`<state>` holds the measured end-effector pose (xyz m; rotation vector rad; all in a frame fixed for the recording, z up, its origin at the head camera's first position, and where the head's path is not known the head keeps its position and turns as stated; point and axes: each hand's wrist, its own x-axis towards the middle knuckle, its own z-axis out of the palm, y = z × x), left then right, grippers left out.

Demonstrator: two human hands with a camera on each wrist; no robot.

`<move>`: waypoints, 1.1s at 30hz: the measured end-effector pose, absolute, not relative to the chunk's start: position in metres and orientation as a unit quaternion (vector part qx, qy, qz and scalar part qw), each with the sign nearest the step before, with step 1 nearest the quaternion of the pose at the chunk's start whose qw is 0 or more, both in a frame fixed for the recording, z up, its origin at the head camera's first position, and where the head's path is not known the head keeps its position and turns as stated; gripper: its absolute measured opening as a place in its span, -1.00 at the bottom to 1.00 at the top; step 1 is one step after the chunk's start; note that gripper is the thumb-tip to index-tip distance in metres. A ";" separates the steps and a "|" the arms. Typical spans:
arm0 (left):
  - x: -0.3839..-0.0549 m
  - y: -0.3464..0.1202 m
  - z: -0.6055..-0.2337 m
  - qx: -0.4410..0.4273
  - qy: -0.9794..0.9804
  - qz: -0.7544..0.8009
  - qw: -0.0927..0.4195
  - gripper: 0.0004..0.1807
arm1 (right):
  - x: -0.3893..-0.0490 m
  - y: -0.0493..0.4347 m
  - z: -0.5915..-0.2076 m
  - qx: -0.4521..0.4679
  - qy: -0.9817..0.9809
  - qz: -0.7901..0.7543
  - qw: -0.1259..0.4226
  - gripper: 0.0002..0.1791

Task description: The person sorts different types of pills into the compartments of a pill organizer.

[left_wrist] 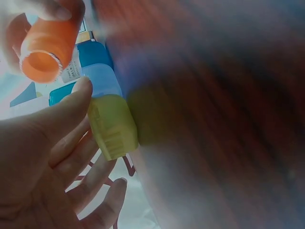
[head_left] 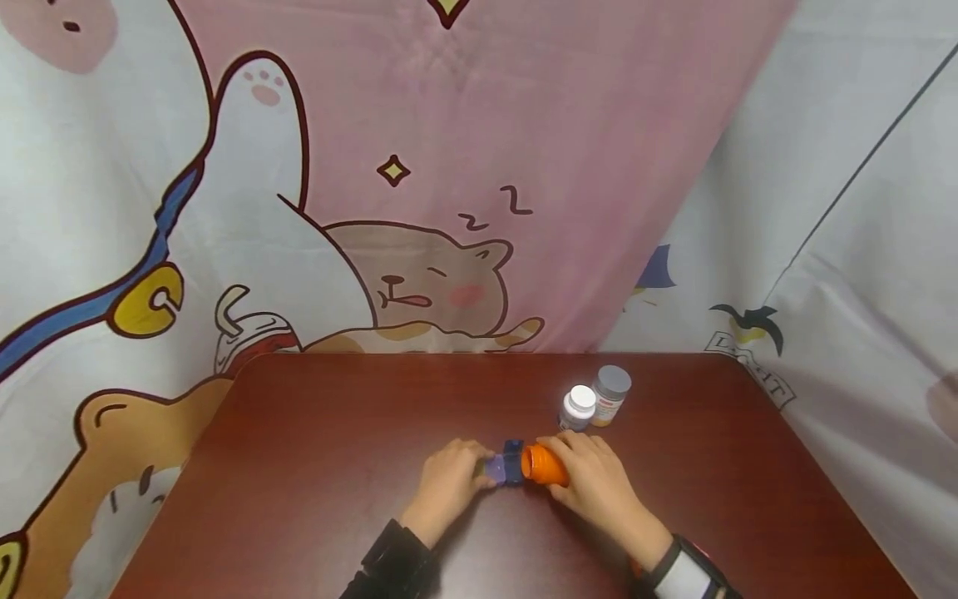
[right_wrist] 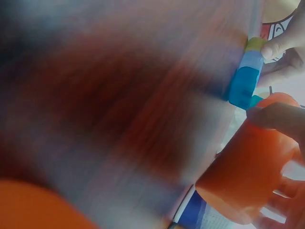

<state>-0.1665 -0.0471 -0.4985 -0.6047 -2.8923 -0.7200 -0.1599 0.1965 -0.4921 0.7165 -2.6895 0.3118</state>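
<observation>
My left hand point(head_left: 447, 484) holds a small pill box point(left_wrist: 112, 126) on the tabletop, its thumb and fingers at the yellow and purple end. The box's coloured sections run yellow, purple and blue; a blue lid point(left_wrist: 61, 93) stands raised at the far end. In my right hand point(head_left: 602, 487) is an orange bottle point(head_left: 549, 466), gripped round its body and tipped sideways. Its uncapped mouth faces left, close beside the blue section. No contents can be made out in the bottle or the box.
Behind the right hand stand a white bottle point(head_left: 578, 408) and a grey-capped bottle point(head_left: 611, 393). The brown table point(head_left: 359, 416) meets a patterned cloth point(head_left: 449, 274) at its back edge. A blurred orange object point(right_wrist: 38, 207) shows low in the right wrist view.
</observation>
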 end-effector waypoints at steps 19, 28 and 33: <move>-0.162 -0.045 -0.498 -0.223 -0.952 -0.186 0.095 -0.60 | -0.175 0.187 -0.488 0.340 -0.905 0.046 0.252 -0.25; -0.162 -0.045 -0.497 -0.226 -0.952 -0.184 0.096 -0.61 | -0.174 0.185 -0.485 0.350 -0.899 0.031 0.263 -0.31; -0.163 -0.045 -0.500 -0.226 -0.951 -0.188 0.095 -0.60 | -0.174 0.182 -0.484 0.354 -0.895 0.021 0.272 -0.38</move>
